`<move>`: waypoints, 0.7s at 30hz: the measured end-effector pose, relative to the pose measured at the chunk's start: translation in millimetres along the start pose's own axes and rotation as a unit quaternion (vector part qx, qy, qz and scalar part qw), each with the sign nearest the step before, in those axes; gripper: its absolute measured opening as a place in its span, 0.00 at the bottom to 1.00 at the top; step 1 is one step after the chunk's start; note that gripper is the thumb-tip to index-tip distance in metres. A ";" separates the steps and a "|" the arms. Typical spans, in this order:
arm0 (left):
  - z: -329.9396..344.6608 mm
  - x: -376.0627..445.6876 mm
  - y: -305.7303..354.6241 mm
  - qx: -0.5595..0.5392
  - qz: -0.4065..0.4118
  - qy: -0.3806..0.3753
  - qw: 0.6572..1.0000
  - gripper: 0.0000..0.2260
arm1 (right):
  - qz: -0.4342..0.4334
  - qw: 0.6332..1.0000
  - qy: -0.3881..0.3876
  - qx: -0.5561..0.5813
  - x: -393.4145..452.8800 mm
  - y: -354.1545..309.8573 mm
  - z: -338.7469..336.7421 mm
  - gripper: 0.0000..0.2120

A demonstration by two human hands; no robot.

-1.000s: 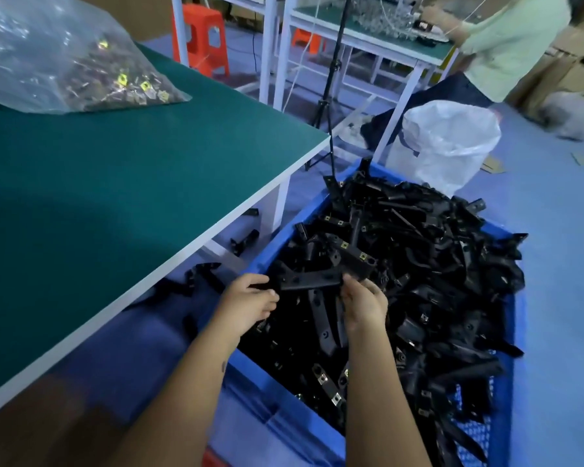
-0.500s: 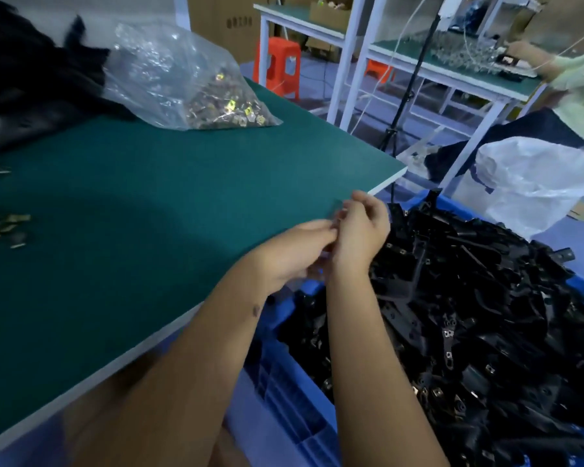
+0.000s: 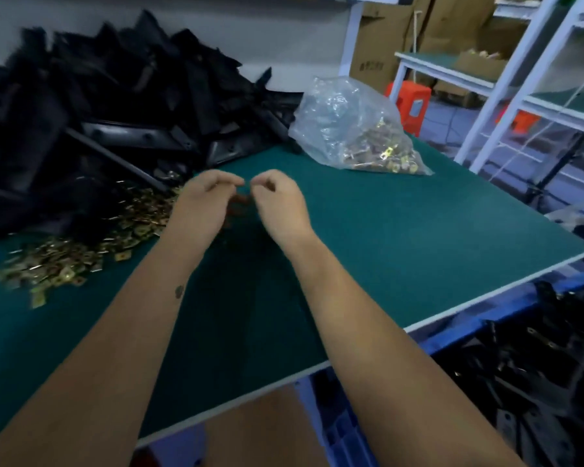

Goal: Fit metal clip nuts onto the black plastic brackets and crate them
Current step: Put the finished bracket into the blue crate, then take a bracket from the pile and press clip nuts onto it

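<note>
Fingers of both hands curling together, contents blurred beyond telling, hovering over the table; loose clip nuts lying at 9 o'clock, worth taking singly.

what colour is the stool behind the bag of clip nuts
Orange-red stool, clearest in the head view, behind the clear bag.

Heap of black plastic brackets at 10 o'clock: motion-blurred, cut by left edge. Curled left hand and right hand hide whatever sits between their fingertips; grip unreadable. Blue plastic crate at 4 o'clock: cropped right and bottom.
</note>
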State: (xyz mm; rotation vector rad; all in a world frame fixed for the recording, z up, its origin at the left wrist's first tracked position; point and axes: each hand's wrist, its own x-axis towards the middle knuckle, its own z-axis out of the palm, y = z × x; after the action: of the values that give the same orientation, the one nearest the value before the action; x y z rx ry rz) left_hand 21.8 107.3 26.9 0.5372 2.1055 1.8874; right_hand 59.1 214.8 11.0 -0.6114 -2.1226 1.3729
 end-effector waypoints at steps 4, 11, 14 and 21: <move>-30.4 11.0 -26.1 0.035 0.032 0.097 0.994 0.14 | -0.036 0.992 -0.050 -0.109 16.6 -0.9 40.5 0.11; -20.8 32.1 -39.4 0.045 0.041 0.092 0.994 0.13 | -0.047 0.968 0.008 -0.246 75.2 7.7 50.7 0.26; -17.3 38.2 -41.2 0.102 0.049 0.082 0.990 0.12 | -0.020 0.930 -0.053 -0.364 96.4 9.2 60.9 0.33; -16.9 40.5 -41.6 0.124 0.027 0.078 0.989 0.12 | -0.039 0.916 -0.064 -0.394 118.7 8.2 69.7 0.30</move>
State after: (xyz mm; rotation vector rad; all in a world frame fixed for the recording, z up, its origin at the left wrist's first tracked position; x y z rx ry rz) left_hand -25.9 106.4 -10.2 0.5177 2.4716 1.7554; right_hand -75.1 245.1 2.3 -0.7273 -2.7585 0.4674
